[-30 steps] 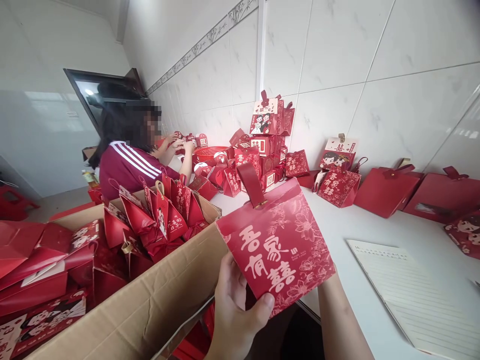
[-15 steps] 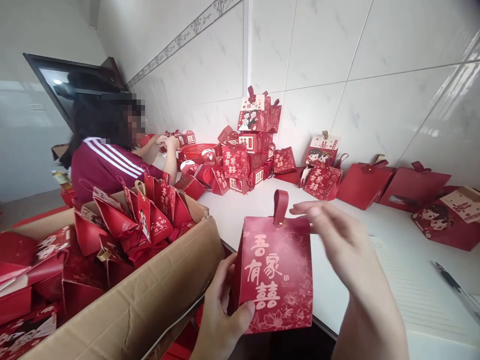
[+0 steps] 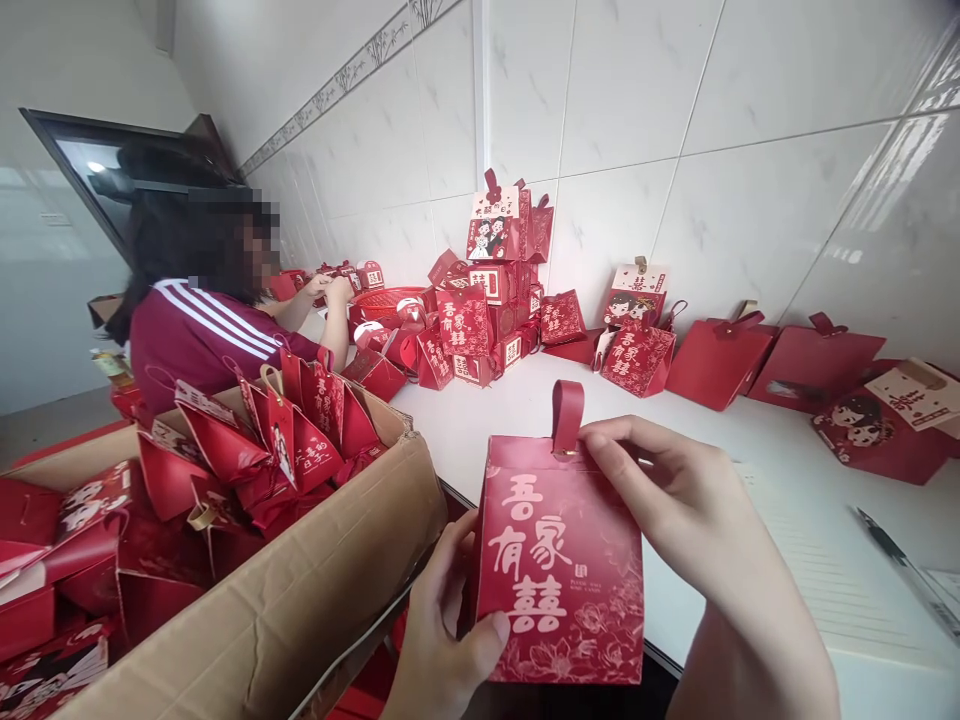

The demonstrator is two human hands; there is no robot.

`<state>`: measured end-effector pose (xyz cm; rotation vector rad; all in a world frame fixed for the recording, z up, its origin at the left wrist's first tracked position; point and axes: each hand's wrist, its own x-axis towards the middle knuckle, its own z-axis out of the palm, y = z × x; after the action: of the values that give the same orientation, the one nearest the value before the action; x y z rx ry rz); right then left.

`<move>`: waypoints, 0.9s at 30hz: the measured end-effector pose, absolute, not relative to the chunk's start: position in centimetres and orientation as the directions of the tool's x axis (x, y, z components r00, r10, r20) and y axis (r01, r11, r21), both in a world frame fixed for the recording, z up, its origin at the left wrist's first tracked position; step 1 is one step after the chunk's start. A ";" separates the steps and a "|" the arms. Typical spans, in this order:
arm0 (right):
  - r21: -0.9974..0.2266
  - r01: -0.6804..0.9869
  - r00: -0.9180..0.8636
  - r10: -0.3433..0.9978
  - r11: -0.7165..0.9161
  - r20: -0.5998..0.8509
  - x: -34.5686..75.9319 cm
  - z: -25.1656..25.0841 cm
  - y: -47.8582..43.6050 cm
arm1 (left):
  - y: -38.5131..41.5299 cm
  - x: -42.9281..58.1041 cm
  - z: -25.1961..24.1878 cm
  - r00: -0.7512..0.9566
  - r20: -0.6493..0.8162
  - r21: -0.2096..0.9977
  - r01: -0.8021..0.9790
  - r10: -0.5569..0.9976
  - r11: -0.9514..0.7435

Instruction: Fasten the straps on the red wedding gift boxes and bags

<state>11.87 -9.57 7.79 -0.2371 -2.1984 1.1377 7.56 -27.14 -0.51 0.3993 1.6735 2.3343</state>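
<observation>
A red gift box [image 3: 570,545] with pale pink Chinese characters and a flower print is upright before me, above the table's near edge. My left hand [image 3: 450,625] is closed around its lower left side, the thumb lying on the front face. At the top right edge of the box, my right hand [image 3: 667,485] pinches the folded top. Its thumb and fingertips are right beside the red strap loop [image 3: 568,408], which stands up from the box top. The fingers behind the box are hidden.
An open cardboard carton [image 3: 300,560] full of red gift boxes stands at left. More boxes are stacked [image 3: 499,285] by the tiled wall, and several line the wall at right. A pen [image 3: 892,555] lies on lined paper [image 3: 795,560]. A person [image 3: 202,320] sits at far left.
My right hand has come in from beside the box and now pinches its top edge by the strap. The box appears slightly larger and lower right. My left hand keeps its hold.
</observation>
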 end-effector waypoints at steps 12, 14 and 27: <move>-0.902 -0.044 -0.475 0.786 0.429 0.396 12.0 7.5 -7.4 | -28.1 5.0 3.1 -0.646 -0.402 0.194 -0.753 0.649 -0.629; -0.905 0.038 -0.497 0.794 0.424 0.351 12.1 7.6 -7.0 | -27.9 5.0 3.5 -0.619 -0.370 0.127 -0.772 0.692 -0.623; -0.768 0.250 -0.814 0.557 0.589 0.162 11.0 6.0 -5.8 | -28.2 4.5 4.9 -0.786 -0.376 0.397 -0.615 0.490 -0.682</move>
<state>11.03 -5.78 5.97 -0.6499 -2.4336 1.0897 4.46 -28.22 4.92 -0.3192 0.6850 2.4085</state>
